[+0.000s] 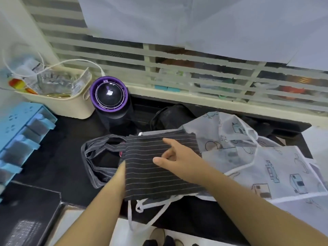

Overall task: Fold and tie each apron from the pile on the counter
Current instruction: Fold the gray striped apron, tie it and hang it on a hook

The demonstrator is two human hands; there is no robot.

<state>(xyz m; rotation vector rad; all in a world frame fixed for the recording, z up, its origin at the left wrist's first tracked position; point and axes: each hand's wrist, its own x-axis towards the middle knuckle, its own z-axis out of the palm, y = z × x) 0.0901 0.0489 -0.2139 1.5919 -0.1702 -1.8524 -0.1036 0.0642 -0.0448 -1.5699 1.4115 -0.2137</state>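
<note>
Head view: loose pinstriped fabric straps trail on the black counter; my left hand is hidden under the folded dark pinstriped cloth apron, grip unreadable; right hand rests released on top. I judge folding done; tying next requires gathering the straps.

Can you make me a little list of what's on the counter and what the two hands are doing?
striped apron: dark, folded flat on the black counter, straps bunched at its left
white apron: has drawings on it, crumpled to the right
right hand: on top of the striped apron, fingers loose
left hand: slipped under the striped apron's left edge, fingers hidden
at the back: beige basket, black device with a purple ring
far left: blue drawers
</note>
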